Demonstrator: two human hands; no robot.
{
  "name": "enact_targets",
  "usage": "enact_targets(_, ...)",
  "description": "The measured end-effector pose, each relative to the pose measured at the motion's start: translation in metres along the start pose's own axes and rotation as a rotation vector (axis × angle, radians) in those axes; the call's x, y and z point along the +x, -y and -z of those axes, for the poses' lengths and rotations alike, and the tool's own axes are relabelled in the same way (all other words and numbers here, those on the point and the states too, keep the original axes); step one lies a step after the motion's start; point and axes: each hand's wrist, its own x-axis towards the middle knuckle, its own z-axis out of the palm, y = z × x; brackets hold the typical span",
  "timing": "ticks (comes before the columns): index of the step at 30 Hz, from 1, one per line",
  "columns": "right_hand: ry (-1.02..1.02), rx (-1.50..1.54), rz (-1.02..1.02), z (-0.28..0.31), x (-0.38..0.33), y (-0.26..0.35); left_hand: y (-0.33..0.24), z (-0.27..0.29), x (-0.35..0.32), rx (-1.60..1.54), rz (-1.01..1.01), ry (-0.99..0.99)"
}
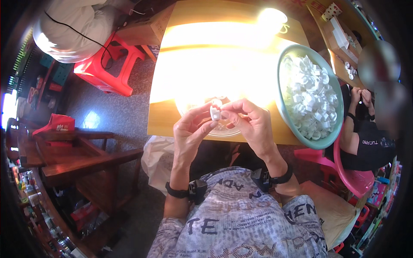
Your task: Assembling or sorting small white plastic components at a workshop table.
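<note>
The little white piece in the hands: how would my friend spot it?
Find the wooden table. Toward its near edge, between the left hand and right hand, is the small white piece. Unlike the white pieces heaped in the green basin, it is held by fingertips.

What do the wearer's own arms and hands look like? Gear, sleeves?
Left hand and right hand are both ungloved. A black left strap and black right strap circle the wrists, each with a dark boxy piece on its inner side. Short grey patterned sleeves with dark lettering; no cables visible on the arms.
</note>
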Motion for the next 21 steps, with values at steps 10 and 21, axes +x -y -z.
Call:
enact_targets(10,-0.030,0.076,0.015,0.012,-0.007,0.000,0.009,-0.009,0.004,0.134,-0.086,0.013)
enact_targets(21,-0.619,-0.130,0.479,0.041,-0.054,0.016,-0.005,-0.100,0.055,0.341,-0.128,0.282)
